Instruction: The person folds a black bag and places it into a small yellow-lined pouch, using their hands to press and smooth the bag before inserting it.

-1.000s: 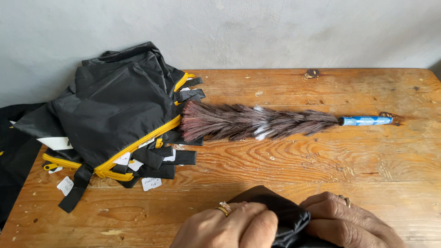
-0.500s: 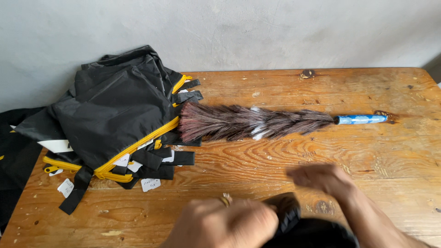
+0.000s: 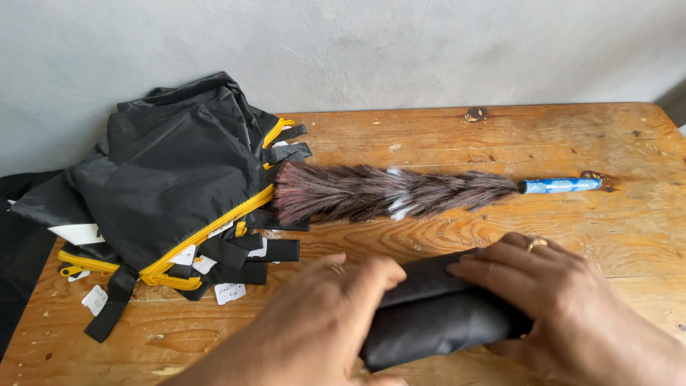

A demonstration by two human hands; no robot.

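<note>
Down at six o'clock on the wooden table [image 3: 443, 132], a rolled black fabric bundle [image 3: 436, 314], pressed flat under both hands: left hand [image 3: 321, 314] clamped over its left end, right hand [image 3: 550, 300] spread across the right. Just beyond at twelve o'clock, a feather duster [image 3: 386, 191] with blue handle; at ten o'clock, a heap of black bags [image 3: 168, 179] with yellow zips.
</note>
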